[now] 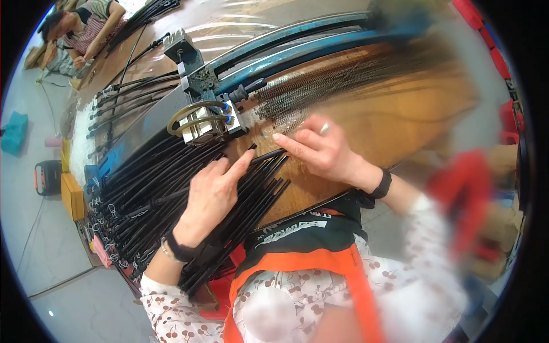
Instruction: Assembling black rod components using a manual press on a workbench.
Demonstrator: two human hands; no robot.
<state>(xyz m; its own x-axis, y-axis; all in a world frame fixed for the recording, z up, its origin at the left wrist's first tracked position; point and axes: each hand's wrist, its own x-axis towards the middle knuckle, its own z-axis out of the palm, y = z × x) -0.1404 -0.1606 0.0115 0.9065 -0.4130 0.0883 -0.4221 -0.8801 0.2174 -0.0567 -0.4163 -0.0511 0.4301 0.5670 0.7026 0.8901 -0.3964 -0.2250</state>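
Observation:
Just below the clamp device, a slim black rod (267, 155) lies across a pile of similar black rods (166, 166). My left hand (214, 188) is closed around it, index finger stretched along it. The rod's right end meets the fingers of my right hand (320, 150), which are bent in a pinch with the index finger pointing left. Whether they grip the rod's tip or something thin is too small to tell. Above both hands stands the metal clamp device (205, 127) with two curved hoses and blue fittings.
A blue rail (297, 51) runs from the device to the upper right. Thin dark spring-like wires (320, 88) lie along it on the brown tabletop (400, 108). More rods lie at the left, by a yellow box (72, 196). Another person (94, 28) sits at the far left.

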